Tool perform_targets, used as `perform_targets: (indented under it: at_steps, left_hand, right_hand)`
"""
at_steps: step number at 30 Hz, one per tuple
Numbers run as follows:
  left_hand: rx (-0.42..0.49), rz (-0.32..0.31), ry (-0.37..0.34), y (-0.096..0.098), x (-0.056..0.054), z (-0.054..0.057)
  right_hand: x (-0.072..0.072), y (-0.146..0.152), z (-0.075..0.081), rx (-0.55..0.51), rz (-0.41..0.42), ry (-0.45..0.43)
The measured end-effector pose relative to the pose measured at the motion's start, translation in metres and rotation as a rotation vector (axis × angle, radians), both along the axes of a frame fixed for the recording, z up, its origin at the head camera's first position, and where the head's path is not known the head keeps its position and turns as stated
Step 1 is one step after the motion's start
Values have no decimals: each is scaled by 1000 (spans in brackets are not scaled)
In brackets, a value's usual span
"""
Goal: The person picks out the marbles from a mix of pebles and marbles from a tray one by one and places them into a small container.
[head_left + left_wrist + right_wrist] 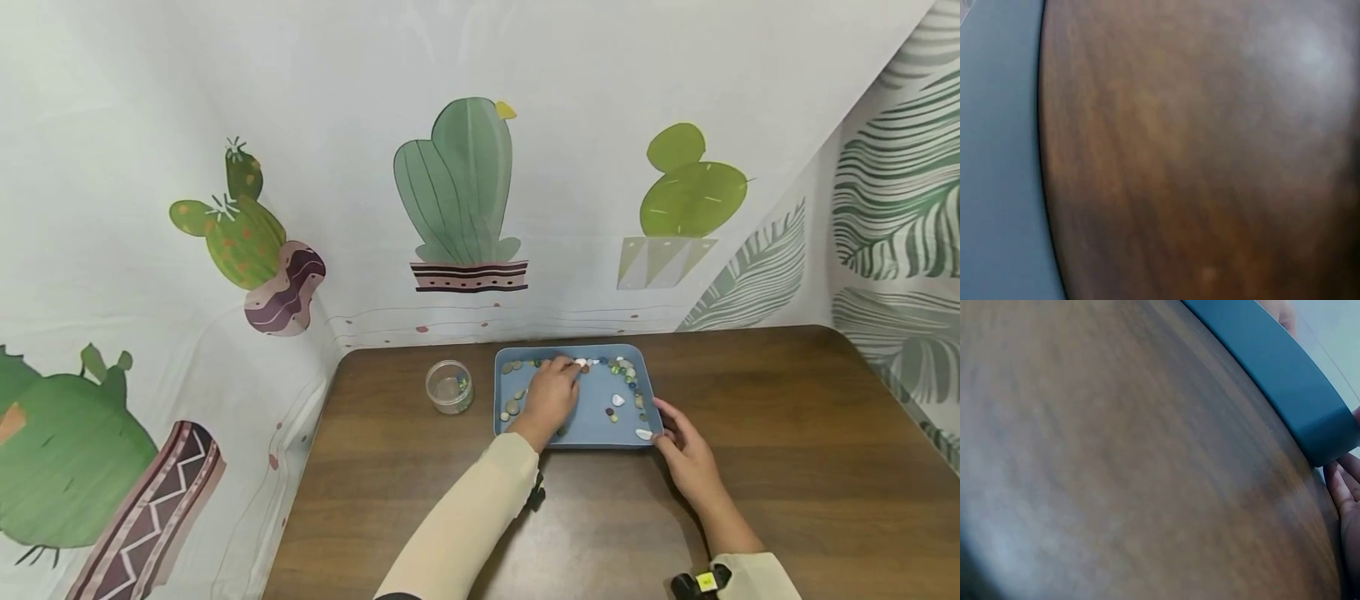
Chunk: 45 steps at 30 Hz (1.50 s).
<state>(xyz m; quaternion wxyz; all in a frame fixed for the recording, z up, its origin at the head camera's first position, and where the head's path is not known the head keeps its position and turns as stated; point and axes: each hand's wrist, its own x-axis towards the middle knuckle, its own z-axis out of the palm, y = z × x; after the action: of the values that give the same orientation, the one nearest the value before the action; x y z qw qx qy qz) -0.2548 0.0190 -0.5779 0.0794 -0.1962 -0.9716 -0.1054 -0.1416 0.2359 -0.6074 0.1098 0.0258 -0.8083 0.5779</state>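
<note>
A shallow blue tray lies on the table, with small stones and glassy beads lined along its far and right inner sides. My left hand reaches into it from the front, fingertips down at a white pebble by the far wall. Whether those fingers pinch a pebble I cannot tell. My right hand holds the tray's right front corner, thumb at the rim and fingers against the side. Near that thumb lies a flat white stone. In the left wrist view only the tray's side and tabletop show.
Left of the tray stands a clear round jar with a few green and blue beads inside. Another white stone lies mid-tray. The wooden table backs onto a cactus-print cloth.
</note>
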Motion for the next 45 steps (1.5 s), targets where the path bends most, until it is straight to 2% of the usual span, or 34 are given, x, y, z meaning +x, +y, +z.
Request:
perform_targets:
  at_steps: [8,20,31,45]
  left_hand:
    - [-50,7,-20,-2,0,-1]
    - [-126,-13,-35,2,-3,-4]
    - [-107,-10,-1,2,-4,-7]
    - [-106,-3,1,2,-3,-7]
  right_hand:
    - [-1,-1,-1,9,-3,-27]
    - [0,1,2,28,-1,-36]
    - [-1,1,1,18,1,-24]
    - [0,0,1,15,-3,-30]
